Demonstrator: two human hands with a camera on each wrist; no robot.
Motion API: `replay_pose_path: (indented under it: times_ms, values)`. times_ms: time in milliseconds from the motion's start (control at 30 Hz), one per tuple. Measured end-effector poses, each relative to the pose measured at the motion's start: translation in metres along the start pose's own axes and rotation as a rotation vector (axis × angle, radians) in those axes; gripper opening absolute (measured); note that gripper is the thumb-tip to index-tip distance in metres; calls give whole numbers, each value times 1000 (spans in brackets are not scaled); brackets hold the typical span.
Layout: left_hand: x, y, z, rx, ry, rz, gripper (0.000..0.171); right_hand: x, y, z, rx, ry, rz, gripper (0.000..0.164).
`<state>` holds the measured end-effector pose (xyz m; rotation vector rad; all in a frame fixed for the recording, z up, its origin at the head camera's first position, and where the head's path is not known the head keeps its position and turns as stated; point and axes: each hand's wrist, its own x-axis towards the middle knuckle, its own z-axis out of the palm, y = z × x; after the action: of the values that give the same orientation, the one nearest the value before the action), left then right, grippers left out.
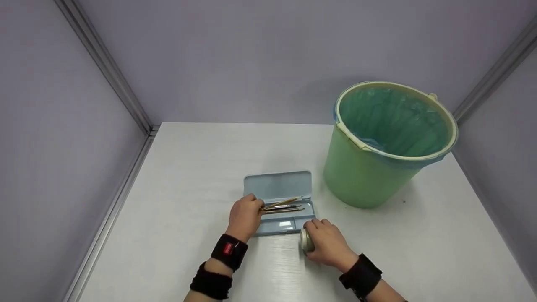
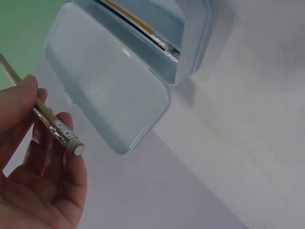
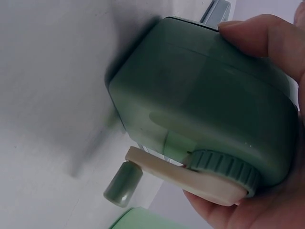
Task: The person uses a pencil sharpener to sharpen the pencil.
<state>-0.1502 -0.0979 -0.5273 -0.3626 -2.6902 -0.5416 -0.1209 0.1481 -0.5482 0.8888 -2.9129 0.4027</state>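
Observation:
My left hand (image 1: 246,214) pinches a yellow pencil (image 2: 46,114) between thumb and fingers, its white eraser end showing in the left wrist view. It is over the left side of an open light-blue pencil case (image 1: 278,183), whose lid is tipped back. More pencils (image 1: 285,211) lie in the case's upper compartment; one with a silver ferrule (image 2: 164,46) shows in the left wrist view. Just right of the case's front corner, my right hand (image 1: 329,243) grips a dark-green crank pencil sharpener (image 3: 200,95). Its beige crank arm (image 3: 174,174) ends in a green knob (image 3: 123,184).
A large green bin (image 1: 361,180) with a bag liner stands behind and to the right of the case. Around the white table (image 1: 188,176) rise grey-lilac panels (image 1: 235,63) at the back and both sides.

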Motion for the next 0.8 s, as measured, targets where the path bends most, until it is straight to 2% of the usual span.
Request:
replay_pose_path:
  times_ms: [167, 300, 600, 800]
  values:
    - [2, -2, 27, 87, -12, 68, 11, -4, -1, 3, -8, 9, -1, 56]
    - [2, -5, 40, 107, -21, 92, 15, -3, -3, 5, -14, 13, 2, 55]
    - [-4, -12, 51, 118, -37, 88, 8, -2, -8, 3, -13, 6, 7, 56]
    - [-10, -13, 55, 122, -50, 96, 14, -4, -9, 5, -6, 8, 17, 55]
